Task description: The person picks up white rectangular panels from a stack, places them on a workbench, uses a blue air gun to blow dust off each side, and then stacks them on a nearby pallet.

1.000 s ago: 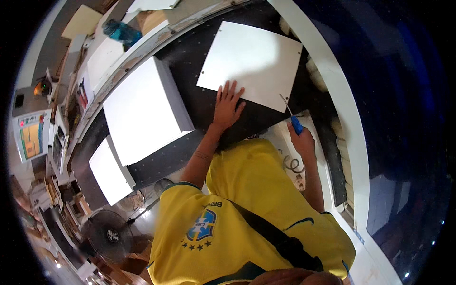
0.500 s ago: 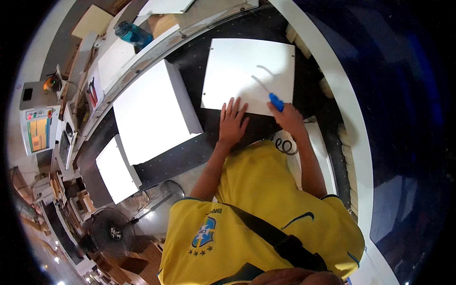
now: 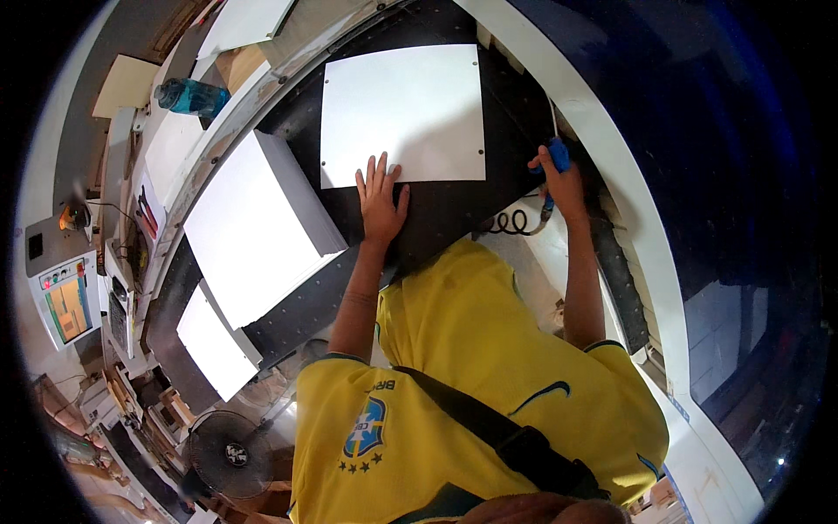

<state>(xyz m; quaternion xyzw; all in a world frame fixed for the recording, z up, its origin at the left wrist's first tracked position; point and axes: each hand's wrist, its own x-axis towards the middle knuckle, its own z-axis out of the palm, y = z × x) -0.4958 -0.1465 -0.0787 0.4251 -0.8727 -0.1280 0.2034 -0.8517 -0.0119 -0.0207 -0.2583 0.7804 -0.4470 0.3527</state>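
Note:
A white rectangular panel (image 3: 401, 113) with small dark holes near its corners lies flat on the black work surface (image 3: 436, 205). My left hand (image 3: 381, 201) rests with fingers stretched on the panel's near edge. Off to the right of the panel, my right hand (image 3: 563, 183) is closed round a blue air blow gun (image 3: 559, 155), its thin nozzle pointing away from me. A dark coiled hose (image 3: 506, 222) hangs below the gun.
Left of the panel stands a large stack of white panels (image 3: 253, 227), with a smaller stack (image 3: 214, 341) beyond it. A blue bottle (image 3: 192, 97) lies on the far-left ledge. A pale curved machine edge (image 3: 628, 175) bounds the right. A fan (image 3: 231, 454) stands lower left.
My right hand has carried the air blow gun from over the panel to the right, past its edge. My left hand stays on the panel's near edge; the whole view has shifted.

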